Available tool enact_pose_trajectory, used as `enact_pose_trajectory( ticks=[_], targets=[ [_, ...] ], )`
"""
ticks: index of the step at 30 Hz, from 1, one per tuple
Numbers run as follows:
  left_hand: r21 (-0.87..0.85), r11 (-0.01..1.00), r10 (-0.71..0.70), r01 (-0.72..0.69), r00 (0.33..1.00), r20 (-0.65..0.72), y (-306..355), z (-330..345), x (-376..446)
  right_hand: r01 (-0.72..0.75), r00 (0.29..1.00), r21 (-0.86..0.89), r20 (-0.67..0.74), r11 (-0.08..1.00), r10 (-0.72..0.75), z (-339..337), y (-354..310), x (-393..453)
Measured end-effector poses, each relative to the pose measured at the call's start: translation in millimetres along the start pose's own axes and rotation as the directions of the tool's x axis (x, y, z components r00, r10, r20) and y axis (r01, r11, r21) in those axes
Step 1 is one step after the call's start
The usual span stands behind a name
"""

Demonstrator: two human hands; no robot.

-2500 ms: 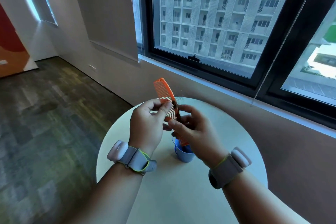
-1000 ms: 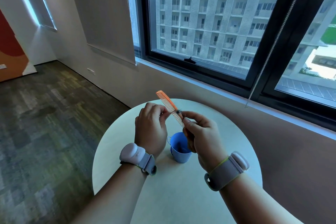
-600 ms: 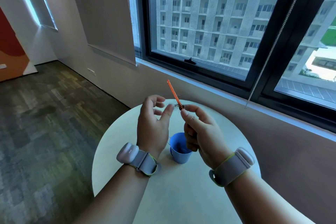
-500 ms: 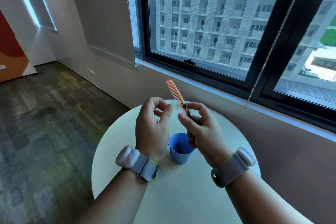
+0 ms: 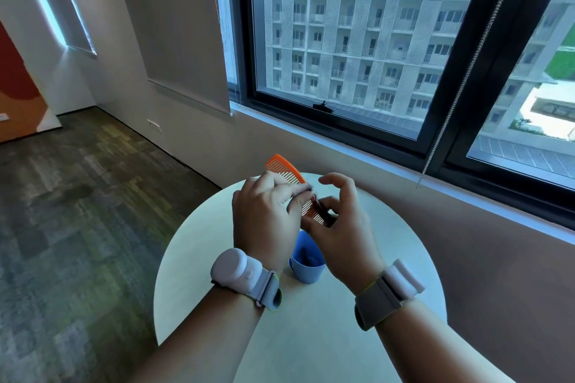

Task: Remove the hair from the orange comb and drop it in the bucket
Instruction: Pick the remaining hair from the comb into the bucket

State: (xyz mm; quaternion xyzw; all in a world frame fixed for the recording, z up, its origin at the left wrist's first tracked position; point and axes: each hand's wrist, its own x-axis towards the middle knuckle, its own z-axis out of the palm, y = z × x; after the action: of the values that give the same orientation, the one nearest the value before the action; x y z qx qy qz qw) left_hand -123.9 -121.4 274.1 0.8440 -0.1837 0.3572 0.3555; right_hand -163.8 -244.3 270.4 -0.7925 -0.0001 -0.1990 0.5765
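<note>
Round table [image 5: 311, 336]: pale top, set close under the window wall; both forearms reach over its near edge toward the middle.

Blue bucket [image 5: 306, 261]: stands upright near the table's centre, mouth open upward, directly below the gap between the two hands. A dark mass shows inside; its nature cannot be confirmed.

Left hand [image 5: 264, 221]: raised above the bucket, fingers curled, thumb and fingertips pinching at the comb's teeth about mid-length.

Right hand [image 5: 339, 227]: level with the left and just beside it. Its lower fingers support the comb's near end from behind; the index finger and thumb are lifted and loosely arched, clear of the comb.

Orange comb [image 5: 292, 186]: held in the air between the hands, not resting on the table. Long axis runs obliquely from the far-left tip down to the near-right end.

Hair [image 5: 317, 199]: a small dark tuft caught in the teeth beside the left fingertips, roughly above the bucket.

Judgement: the left hand is nearer the tuft; a pull along the teeth, then a release straight down, should suffice.
</note>
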Motion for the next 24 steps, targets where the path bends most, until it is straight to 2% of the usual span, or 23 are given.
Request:
enact_pose_trajectory(
  ticks=[4, 7, 9, 14, 17, 19, 24],
  targets=[
    [0.049, 0.998, -0.03, 0.026, 0.997, 0.068, -2.0, 7.5, -0.9, -0.011, 1.0, -0.092, 0.001, 0.996, 0.011, -0.8, 5.6, 2.4],
    [0.014, 0.997, -0.074, 0.073, 0.979, 0.192, -6.6, 11.2, -1.5, -0.041, 0.999, -0.115, -0.027, 0.992, 0.038, -1.3, 9.8, 3.8],
    [0.031, 0.998, -0.057, 0.05, 0.965, 0.257, -12.1, 11.4, -1.7, -0.058, 0.998, -0.128, -0.037, 0.99, 0.054, -1.7, 11.0, 4.4],
    [-0.004, 1.0, 0.007, -0.006, 0.951, 0.309, -23.4, 5.1, -1.6, -0.101, 0.995, -0.036, -0.026, 0.994, 0.1, -3.3, 11.8, 6.8],
    [-0.144, 0.989, 0.006, 0.04, 0.952, 0.307, -29.0, 1.3, -2.7, -0.116, 0.993, 0.002, -0.003, 0.993, 0.116, -1.5, 13.0, 8.0],
    [-0.194, 0.978, -0.021, 0.081, 0.955, 0.296, -29.6, 0.6, -4.8, -0.087, 0.996, -0.07, -0.013, 0.994, 0.086, 0.3, 14.6, 11.7],
    [-0.095, 0.988, -0.1, 0.121, 0.974, 0.203, -17.8, 3.8, -5.0, -0.012, 1.0, -0.209, -0.005, 0.978, 0.011, 3.7, 15.5, 18.2]
  ],
)
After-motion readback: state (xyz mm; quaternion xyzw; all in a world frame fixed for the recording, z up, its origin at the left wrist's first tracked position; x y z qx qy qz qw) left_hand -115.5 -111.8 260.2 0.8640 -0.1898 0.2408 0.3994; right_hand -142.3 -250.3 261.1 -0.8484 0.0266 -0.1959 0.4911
